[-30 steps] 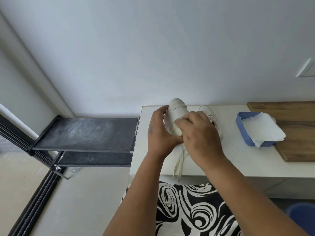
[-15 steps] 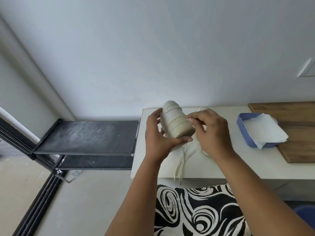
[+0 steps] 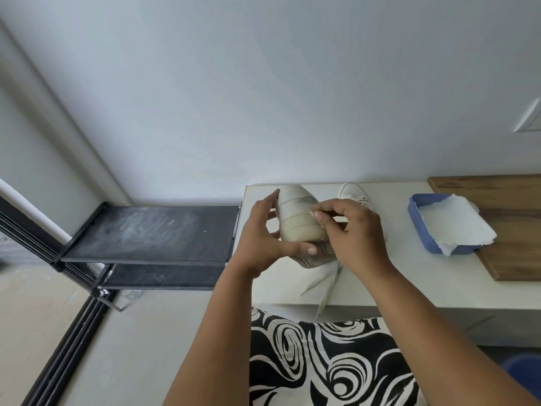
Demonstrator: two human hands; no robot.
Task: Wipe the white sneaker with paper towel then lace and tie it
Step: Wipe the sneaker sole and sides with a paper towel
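White sneaker [image 3: 297,213] is held up off the bench [image 3: 409,276], over its left end near the back-left corner, sole facing the camera. Long axis runs roughly front to back, toe tipped up toward the wall, heel end low toward the person.

Left hand [image 3: 263,238] holds it from the left side: fingers spread up the far left flank, thumb [image 3: 304,248] hooked under the lower end. Looks like a cradle grip, curled round the shoe.

Right hand [image 3: 355,230] sits just right of the sneaker, touching its right edge; thumb and forefinger tips pressed together, pinching something small and pale at the sole edge. Cannot tell if it is a lace end or a scrap of paper. Other fingers curled.

Loose laces [image 3: 325,284] hang from under the shoe, over the bench's front edge.

A second shoe [image 3: 355,194] lies at the back edge, behind the right hand. Paper towel [image 3: 456,227] sits in a blue tray [image 3: 415,218] well to the right, partly on a wooden board [image 3: 503,230].

Judgement: lacing needs the upper facing the person, so the shoe must roll about its long axis; the right hand is nearer the laces and the towel.
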